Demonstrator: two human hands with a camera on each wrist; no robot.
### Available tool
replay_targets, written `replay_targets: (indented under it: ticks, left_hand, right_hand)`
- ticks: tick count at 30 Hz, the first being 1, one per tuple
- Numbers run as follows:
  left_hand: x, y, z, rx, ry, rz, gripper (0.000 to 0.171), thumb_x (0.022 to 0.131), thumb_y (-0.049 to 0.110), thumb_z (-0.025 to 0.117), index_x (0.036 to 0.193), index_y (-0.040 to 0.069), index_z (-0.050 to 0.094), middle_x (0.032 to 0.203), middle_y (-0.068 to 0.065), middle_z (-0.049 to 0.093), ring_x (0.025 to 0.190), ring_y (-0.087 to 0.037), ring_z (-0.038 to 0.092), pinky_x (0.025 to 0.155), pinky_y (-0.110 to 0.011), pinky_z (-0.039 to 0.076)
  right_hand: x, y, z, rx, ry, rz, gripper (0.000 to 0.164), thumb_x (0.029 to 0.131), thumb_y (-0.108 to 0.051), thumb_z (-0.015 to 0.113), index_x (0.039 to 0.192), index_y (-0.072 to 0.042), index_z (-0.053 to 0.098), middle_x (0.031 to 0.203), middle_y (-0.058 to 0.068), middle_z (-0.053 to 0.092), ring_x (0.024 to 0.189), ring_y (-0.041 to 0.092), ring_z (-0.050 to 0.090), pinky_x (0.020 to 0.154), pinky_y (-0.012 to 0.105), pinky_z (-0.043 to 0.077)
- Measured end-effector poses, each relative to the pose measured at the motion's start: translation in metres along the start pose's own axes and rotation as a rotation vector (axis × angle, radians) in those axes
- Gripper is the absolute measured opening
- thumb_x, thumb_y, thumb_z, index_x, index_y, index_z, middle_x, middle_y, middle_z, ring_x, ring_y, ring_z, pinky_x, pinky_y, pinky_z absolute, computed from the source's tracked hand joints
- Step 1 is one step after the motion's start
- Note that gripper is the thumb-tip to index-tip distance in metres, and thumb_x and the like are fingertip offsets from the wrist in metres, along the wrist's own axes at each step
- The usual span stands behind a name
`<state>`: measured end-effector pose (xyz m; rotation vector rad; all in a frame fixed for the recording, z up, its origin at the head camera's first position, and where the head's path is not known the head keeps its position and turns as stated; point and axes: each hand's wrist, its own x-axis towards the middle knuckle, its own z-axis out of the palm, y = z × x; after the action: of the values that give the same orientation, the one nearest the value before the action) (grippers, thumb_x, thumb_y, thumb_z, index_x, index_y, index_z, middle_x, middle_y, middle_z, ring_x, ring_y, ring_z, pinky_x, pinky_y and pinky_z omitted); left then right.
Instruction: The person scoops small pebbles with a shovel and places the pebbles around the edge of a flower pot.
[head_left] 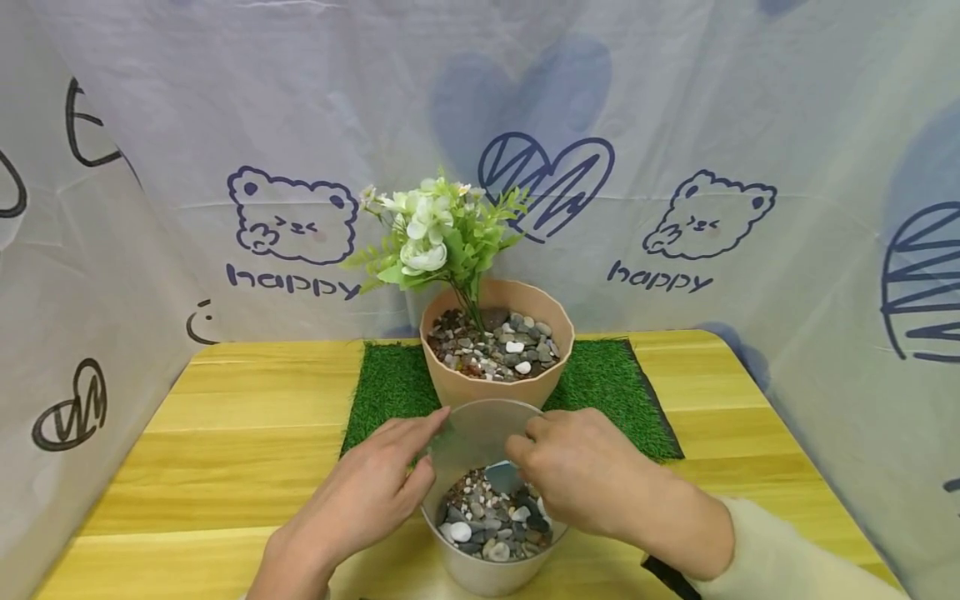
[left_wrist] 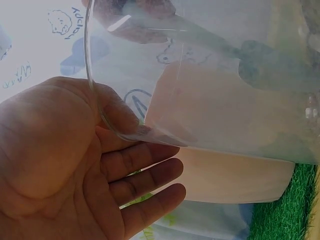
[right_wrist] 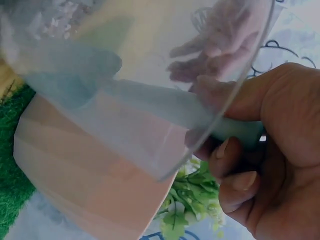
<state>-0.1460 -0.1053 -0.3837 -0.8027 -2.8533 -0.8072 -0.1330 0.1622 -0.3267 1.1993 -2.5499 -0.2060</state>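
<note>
A translucent plastic bucket [head_left: 491, 575] with stones [head_left: 491, 529] in its bottom stands at the front of the table. My left hand [head_left: 375, 479] holds the bucket's left rim between thumb and index finger; the other fingers [left_wrist: 150, 190] extend outside it. At the right side, my right hand [head_left: 592, 471] grips the handle of a small blue-green shovel [right_wrist: 150, 102]. The shovel's blade [head_left: 504, 477] reaches down inside the bucket to the stones, partly hidden by the right hand in the head view.
Behind the bucket, a peach flowerpot [head_left: 498, 392] filled with stones holds artificial white flowers and green leaves [head_left: 435, 233]. The pot stands on a green turf mat [head_left: 615, 392] on the yellow wooden table [head_left: 225, 450]. Printed cloth [head_left: 480, 100] hangs around the back and sides.
</note>
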Motion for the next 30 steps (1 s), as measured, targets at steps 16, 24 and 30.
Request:
replay_targets:
  ticks: [16,24,30]
  left_hand:
    - [-0.001,0.000,0.000,0.001,0.004,-0.003,0.056,0.105,0.022,0.056,0.160,0.018,0.047,0.151,0.005,0.061,0.139,-0.016,0.057,0.117,-0.044,0.050]
    - [-0.001,0.000,-0.001,-0.004,0.001,-0.005,0.056,0.106,0.022,0.054,0.160,0.017,0.047,0.152,0.004,0.061,0.140,-0.018,0.056,0.117,-0.045,0.050]
    - [0.000,0.001,-0.001,-0.009,-0.003,-0.013,0.056,0.105,0.023,0.054,0.161,0.019,0.046,0.153,0.003,0.059,0.140,-0.018,0.056,0.117,-0.045,0.049]
  right_hand:
    - [0.007,0.001,-0.011,0.034,-0.045,-0.007,0.025,0.085,-0.029,0.084,0.079,-0.021,0.062,0.070,-0.006,0.057,0.054,0.010,0.050,0.045,0.025,0.043]
    - [0.012,-0.007,-0.012,-0.036,-0.054,-0.059,0.014,0.077,-0.011,0.076,0.079,-0.018,0.063,0.066,-0.004,0.055,0.056,0.012,0.050,0.044,0.027,0.040]
    - [0.016,-0.002,-0.020,0.036,-0.126,-0.006,0.021,0.081,-0.022,0.082,0.078,-0.018,0.062,0.064,-0.006,0.053,0.051,0.009,0.046,0.043,0.025,0.040]
